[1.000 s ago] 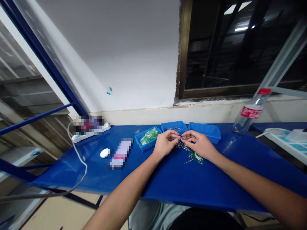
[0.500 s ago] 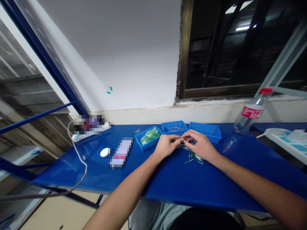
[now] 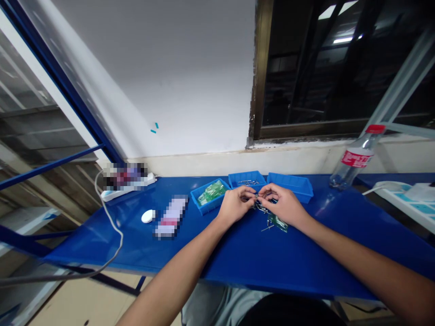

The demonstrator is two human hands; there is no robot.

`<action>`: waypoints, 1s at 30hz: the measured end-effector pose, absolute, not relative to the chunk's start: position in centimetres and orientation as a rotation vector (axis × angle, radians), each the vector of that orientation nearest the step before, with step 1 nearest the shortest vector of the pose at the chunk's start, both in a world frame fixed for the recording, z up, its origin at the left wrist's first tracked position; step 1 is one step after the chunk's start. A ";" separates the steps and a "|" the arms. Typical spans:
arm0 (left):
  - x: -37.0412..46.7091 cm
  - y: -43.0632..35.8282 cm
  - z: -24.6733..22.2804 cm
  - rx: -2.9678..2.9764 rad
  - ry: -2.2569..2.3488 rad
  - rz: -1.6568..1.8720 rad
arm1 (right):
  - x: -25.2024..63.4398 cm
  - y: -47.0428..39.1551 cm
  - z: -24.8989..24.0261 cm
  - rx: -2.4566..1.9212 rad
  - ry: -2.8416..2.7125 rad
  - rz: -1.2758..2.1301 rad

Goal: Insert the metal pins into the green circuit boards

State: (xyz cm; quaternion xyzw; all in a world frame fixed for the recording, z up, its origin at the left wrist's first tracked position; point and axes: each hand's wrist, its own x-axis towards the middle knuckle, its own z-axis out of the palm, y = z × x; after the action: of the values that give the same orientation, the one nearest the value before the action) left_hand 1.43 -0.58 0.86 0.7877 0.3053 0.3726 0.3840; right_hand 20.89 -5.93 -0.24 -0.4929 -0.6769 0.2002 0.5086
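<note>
My left hand (image 3: 237,203) and my right hand (image 3: 283,204) meet fingertip to fingertip over the blue table. Both are closed in a pinch on something too small to make out. Beneath the fingers lies a pile of thin metal pieces (image 3: 262,208), partly hidden by my hands. A green packet (image 3: 278,223) lies just below my right hand, with a loose metal piece (image 3: 267,228) beside it. Behind my hands are a blue bin with metal pieces (image 3: 247,179) and another blue bin (image 3: 291,186). Green packets (image 3: 212,192) fill a third bin, left of my left hand.
A pixelated flat object (image 3: 172,216) and a white round object (image 3: 147,216) lie on the left of the table (image 3: 136,246). A power strip (image 3: 129,187) with a cable is at the back left. A red-capped bottle (image 3: 356,159) stands tilted in view at the back right.
The fingers of both hands have shifted slightly, and the fingertips show a small gap between them where they overlapped before. The bins and packets have stayed put.
</note>
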 end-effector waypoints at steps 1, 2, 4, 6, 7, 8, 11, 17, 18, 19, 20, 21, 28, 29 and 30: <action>1.4 -0.6 0.8 1.997 0.769 0.955 | 20.9 -6.0 -0.2 -1.183 -1.627 0.485; 1.4 -0.6 0.8 1.985 0.762 0.962 | 20.9 -6.0 -0.1 -1.175 -1.625 0.485; 1.4 -0.6 0.9 1.971 0.744 0.981 | 20.9 -6.0 -0.1 -1.153 -1.626 0.475; 1.4 -0.6 1.0 1.971 0.724 1.004 | 21.0 -6.0 -0.2 -1.136 -1.624 0.457; 1.4 -0.5 1.1 1.969 0.716 1.016 | 21.0 -6.0 -0.2 -1.133 -1.625 0.448; 1.4 -0.5 1.2 1.965 0.709 1.027 | 21.0 -6.0 -0.2 -1.132 -1.625 0.438; 1.4 -0.5 1.2 1.938 0.697 1.041 | 21.0 -6.1 0.0 -1.120 -1.652 0.385; 1.5 -0.7 1.2 1.882 0.677 1.020 | 21.0 -6.4 0.5 -1.110 -1.779 0.196; 1.5 -0.8 1.2 1.874 0.674 1.011 | 21.0 -6.3 0.4 -1.116 -1.776 0.202; 1.5 -0.8 1.2 1.867 0.672 1.002 | 21.0 -6.2 0.3 -1.123 -1.771 0.216; 1.5 -0.8 1.2 1.862 0.677 0.993 | 21.1 -6.2 0.2 -1.131 -1.761 0.233; 1.4 -0.8 1.2 1.865 0.687 0.981 | 21.1 -6.1 0.1 -1.141 -1.748 0.249; 1.4 -0.2 0.6 1.897 0.733 0.933 | 21.0 -6.2 0.1 -1.137 -1.762 0.301; 1.4 -0.1 0.5 1.896 0.743 0.944 | 21.0 -6.2 0.1 -1.141 -1.762 0.305; 1.4 0.0 0.5 1.899 0.752 0.954 | 21.0 -6.3 0.2 -1.155 -1.755 0.310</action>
State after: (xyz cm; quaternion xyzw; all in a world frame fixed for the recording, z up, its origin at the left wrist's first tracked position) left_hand 1.42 -0.02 0.46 0.7607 0.3014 0.3823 0.4293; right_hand 21.04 -6.26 0.16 -0.4749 -0.7216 0.1273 0.4874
